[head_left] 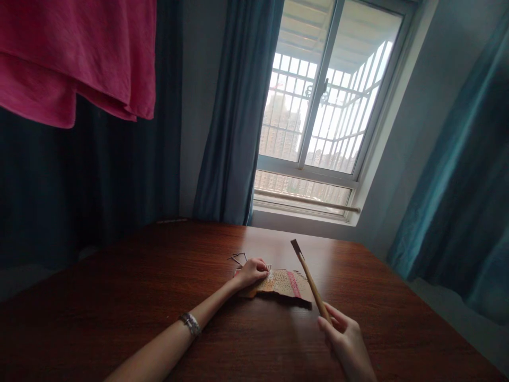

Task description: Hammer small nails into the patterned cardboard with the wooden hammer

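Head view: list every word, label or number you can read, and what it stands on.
None can be read.
The brown card under the left hand bears speckled marks and a pink stripe, too small to read.
The wooden-handled tool in the right hand shows no text.

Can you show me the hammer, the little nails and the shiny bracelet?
Slim hammer with pale wooden handle point(312, 284): head view, middle of the handle.
Thin loose metal nails point(237, 258): head view, on the crossed shafts.
Silver metal bracelet point(190, 323): head view, band's top on the left wrist.
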`<state>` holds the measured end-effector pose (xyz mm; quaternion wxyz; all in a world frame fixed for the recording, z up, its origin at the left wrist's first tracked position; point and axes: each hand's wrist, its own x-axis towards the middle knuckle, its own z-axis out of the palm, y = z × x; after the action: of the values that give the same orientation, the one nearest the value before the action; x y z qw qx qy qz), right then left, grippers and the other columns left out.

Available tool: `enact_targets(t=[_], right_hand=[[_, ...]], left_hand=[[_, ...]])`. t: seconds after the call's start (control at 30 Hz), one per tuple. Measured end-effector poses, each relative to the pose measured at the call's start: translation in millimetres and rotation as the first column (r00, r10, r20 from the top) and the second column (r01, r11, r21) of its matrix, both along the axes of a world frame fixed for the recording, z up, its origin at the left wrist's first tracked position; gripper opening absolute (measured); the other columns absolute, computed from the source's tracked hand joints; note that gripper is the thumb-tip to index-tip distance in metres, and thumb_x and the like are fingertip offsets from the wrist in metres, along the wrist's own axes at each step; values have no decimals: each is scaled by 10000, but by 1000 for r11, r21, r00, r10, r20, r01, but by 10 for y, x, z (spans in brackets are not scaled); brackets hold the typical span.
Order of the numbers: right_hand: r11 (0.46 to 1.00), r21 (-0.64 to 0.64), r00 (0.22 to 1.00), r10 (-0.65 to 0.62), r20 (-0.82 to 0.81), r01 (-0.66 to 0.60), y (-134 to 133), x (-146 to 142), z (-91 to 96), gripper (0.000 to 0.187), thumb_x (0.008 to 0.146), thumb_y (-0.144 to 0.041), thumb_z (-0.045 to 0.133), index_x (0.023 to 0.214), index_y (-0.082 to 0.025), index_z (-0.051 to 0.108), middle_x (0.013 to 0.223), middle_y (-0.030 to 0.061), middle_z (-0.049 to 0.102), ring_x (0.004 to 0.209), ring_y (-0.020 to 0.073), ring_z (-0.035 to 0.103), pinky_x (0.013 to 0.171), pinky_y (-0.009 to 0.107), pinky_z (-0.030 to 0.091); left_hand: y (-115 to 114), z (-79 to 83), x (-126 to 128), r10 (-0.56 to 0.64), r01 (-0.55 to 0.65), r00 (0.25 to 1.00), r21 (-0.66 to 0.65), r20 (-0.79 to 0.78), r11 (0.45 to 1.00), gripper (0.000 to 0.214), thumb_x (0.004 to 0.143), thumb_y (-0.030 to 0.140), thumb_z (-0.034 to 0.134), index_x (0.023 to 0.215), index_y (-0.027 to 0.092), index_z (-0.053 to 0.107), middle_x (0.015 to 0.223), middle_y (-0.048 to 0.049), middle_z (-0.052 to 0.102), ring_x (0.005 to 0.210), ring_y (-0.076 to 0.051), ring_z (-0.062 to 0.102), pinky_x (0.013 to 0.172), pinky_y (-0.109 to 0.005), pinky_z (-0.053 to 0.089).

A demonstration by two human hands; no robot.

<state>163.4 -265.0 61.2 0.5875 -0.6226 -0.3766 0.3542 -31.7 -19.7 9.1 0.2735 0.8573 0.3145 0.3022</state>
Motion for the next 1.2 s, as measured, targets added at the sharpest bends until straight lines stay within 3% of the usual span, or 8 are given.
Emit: enact_targets(t=[0.13,0.3,0.47,0.83,1.07,1.2], right_hand=[[972,-62,906,-187,379,226,-42,359,-200,546,591,-449,635,1031,-125,626,688,65,682,674,245,625,581,282,454],[887,-257,745,-133,653,384,-122,673,-336,489,671,-435,500,1064,-171,622,867,114,697,818,286,633,694,319,453],[875,-317,716,-47,697,366,-156,755,-381,488,699,-403,451,1111,-184,595,911,117,691,843,284,633,693,324,449],[871,-316,653,-7,757,376,-158,698,-358,398,702,-358,460,1046,-252,631,843,88,698,788,288,631,623,333,427],[886,-244,498,17,867,395,-164,721,-405,331,733,-275,438,980,-199,646,1022,107,625,883,243,595,691,302,426],[901,-226,461,33,887,371,-155,736,-513,331,761,-261,422,998,-151,626,1019,127,606,908,244,573,761,309,418]], left_hand=[[-25,22,6,28,-28,1000,-15,-9,999,214,689,293,562,762,147,700,811,-21,616,703,-123,542,651,-198,378],[-51,47,12,23,-23,1000,-31,9,999,211,684,286,563,763,146,699,826,-24,618,710,-125,553,652,-197,388],[-34,17,22,17,-17,1000,-20,13,1000,200,685,268,555,759,148,697,825,-23,615,717,-123,556,665,-198,392],[-35,15,11,-21,21,999,5,31,1000,180,689,249,554,749,150,692,801,-20,610,735,-127,555,677,-195,390],[-58,35,22,2,-2,1000,2,6,1000,174,688,246,561,754,155,694,806,-20,614,739,-128,551,684,-193,390],[-43,15,19,-24,23,999,13,33,1000,175,689,246,560,755,152,692,819,-19,614,733,-125,553,678,-192,390]])
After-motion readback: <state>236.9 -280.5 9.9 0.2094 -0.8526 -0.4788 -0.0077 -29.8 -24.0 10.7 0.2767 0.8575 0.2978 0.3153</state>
